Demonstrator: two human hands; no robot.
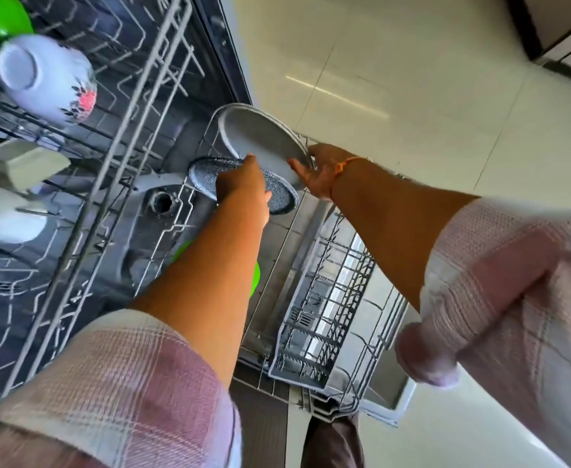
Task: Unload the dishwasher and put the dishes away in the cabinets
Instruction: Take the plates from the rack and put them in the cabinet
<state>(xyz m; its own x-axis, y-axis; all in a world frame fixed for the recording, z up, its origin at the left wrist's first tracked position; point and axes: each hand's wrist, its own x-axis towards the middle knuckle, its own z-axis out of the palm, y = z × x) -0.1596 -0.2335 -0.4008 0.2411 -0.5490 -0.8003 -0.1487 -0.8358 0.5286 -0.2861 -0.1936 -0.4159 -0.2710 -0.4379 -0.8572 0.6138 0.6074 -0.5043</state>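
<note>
Head view shows both hands at centre frame, low in the dishwasher's lower rack [314,265]. Right hand [321,170] grasps the rim of the pale grey plate [264,140]; left hand [243,184] closes over the dark speckled plate [277,194] just beside it. Lifting both together risks them knocking, or an edge catching a rack wire. A white floral bowl [46,77] waits upper left, in the upper rack.
</note>
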